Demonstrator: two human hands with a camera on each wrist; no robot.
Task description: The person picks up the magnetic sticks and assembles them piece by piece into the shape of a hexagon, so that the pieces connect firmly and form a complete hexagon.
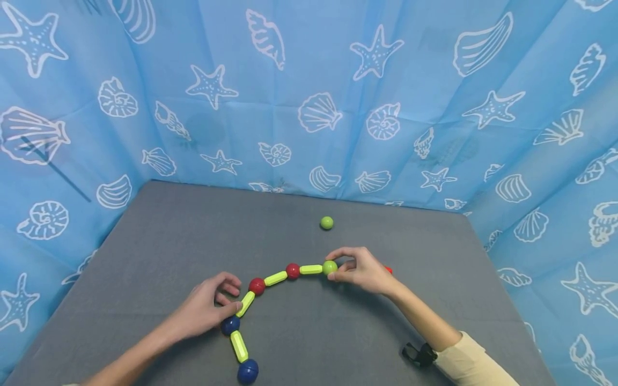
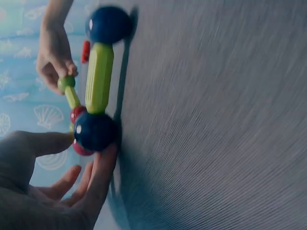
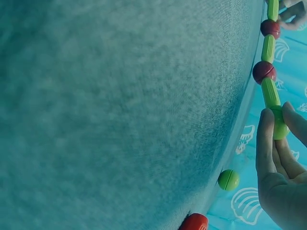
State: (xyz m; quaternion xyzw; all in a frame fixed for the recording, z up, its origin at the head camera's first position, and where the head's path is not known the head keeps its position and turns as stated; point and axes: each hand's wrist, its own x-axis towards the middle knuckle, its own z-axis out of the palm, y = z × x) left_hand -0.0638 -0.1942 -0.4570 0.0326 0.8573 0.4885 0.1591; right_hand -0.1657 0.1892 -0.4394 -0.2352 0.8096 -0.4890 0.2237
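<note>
A curved chain of balls joined by yellow-green rods (image 1: 276, 278) lies along the grey table. My left hand (image 1: 208, 304) pinches the inner blue ball (image 2: 95, 132) between thumb and fingers. From that ball a rod (image 2: 99, 79) runs to the blue end ball (image 1: 248, 371), nearest me. Two red balls, one left (image 1: 257, 286) and one right (image 1: 292, 271), form the middle of the chain. At its far right end, my right hand (image 1: 363, 272) pinches a green ball (image 1: 330, 267) by thumb and fingertips; a rod (image 3: 270, 92) joins it to the nearest red ball.
A loose green ball (image 1: 326, 222) lies on the table beyond my right hand. A red piece (image 3: 194, 222) sits to the right, mostly hidden behind my right wrist in the head view. A blue curtain (image 1: 309, 107) with white shells surrounds the grey table (image 1: 203, 225).
</note>
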